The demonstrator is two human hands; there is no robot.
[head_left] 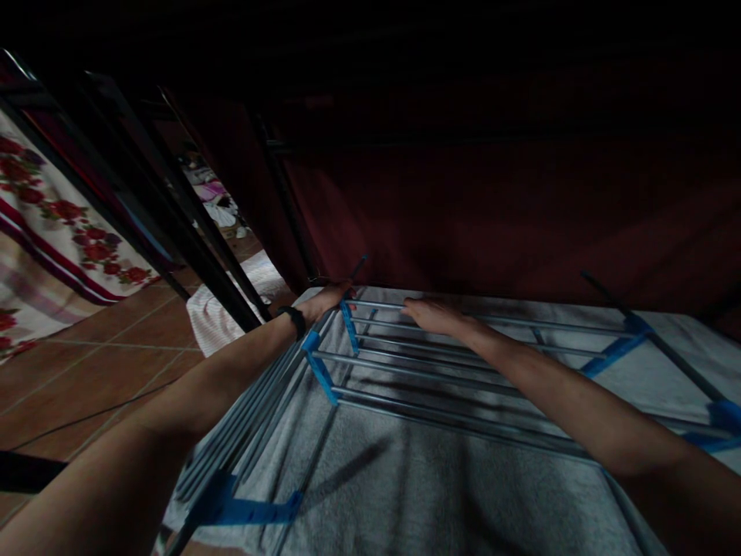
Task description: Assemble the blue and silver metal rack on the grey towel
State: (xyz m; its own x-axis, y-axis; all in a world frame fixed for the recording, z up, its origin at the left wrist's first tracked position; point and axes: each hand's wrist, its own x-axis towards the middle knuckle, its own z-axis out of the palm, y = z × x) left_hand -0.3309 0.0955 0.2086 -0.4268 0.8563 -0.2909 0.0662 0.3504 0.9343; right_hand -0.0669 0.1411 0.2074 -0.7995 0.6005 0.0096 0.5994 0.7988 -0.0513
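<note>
Over the far edge of the grey metal drying rack with blue plastic joints (440, 386), both my arms reach forward. Left hand (327, 300) rests at the rack's far left corner, fingers extended toward the rail end near a blue joint; light too dim, so I cannot tell whether it closes on a rail or only lies against it. Black band (293, 319) on that wrist. Right hand (431, 313) lies flat, palm down, fingers together and stretched along the far rails, touching them, not curled around any.

Rack sits low, rails running across my view, folded side wing of rails (243, 432) tilting down to my left. Grey terry towel (417, 486) lies spread beneath the rails.

Dark red fabric (492, 216) hangs just beyond the rack. Left: terracotta floor tiles (86, 363), floral-patterned cloth (52, 232), black slanted bars (174, 208), white towel (225, 309) on the floor.
</note>
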